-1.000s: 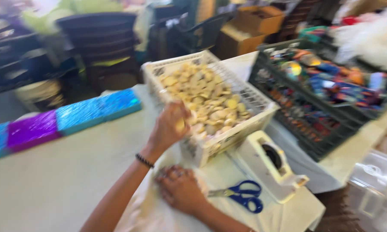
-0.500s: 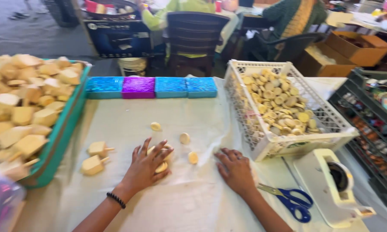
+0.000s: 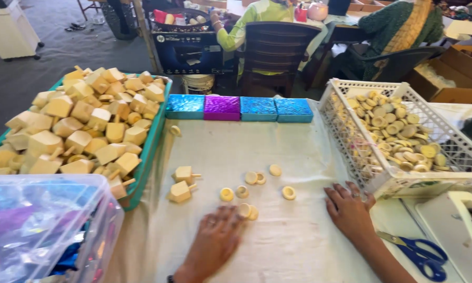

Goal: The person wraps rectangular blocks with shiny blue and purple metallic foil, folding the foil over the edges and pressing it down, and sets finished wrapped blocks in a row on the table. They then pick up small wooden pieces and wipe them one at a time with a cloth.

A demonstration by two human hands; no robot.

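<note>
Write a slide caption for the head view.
Left hand touches small round wooden caps on cloth-covered table; right hand rests flat.

Both hands are down flat, palms facing down, 2 forearms coming in from the bottom edge. Left hand [image 3: 215, 242] has fingers loosely spread, pointing forward. Right hand [image 3: 348, 209] sits a bit further ahead, fingers splayed.

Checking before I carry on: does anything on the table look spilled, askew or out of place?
One small round wooden piece lies alone by the green tray's rim, apart from the loose rings near the left hand. The tray is heaped above its rim, so blocks overhang its edge. Nothing looks damaged.
</note>
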